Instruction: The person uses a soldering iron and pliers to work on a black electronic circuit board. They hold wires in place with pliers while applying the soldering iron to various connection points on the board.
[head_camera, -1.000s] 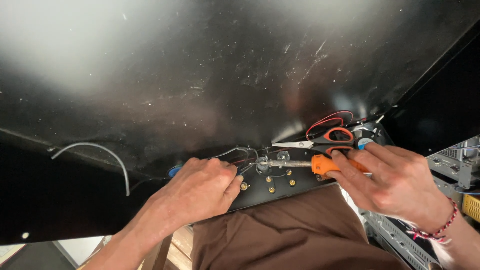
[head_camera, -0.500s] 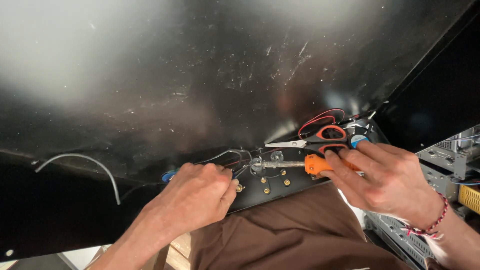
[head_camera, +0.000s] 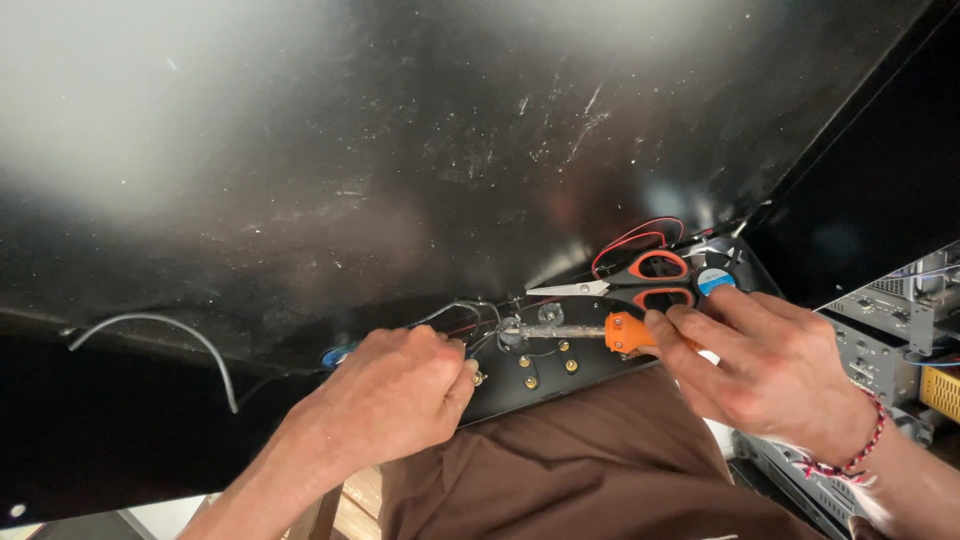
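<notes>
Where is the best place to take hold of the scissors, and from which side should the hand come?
Probably by the orange-and-black handle loops of the scissors, coming from the right. The closed blades point left, so the loops face the right hand, which holds an orange-handled tool just below. Red wires lie close behind the loops.

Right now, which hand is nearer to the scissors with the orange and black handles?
The right hand. It lies just below the scissors, gripping an orange-handled tool. The left hand is farther away, down at the wires on the panel's edge.
</notes>
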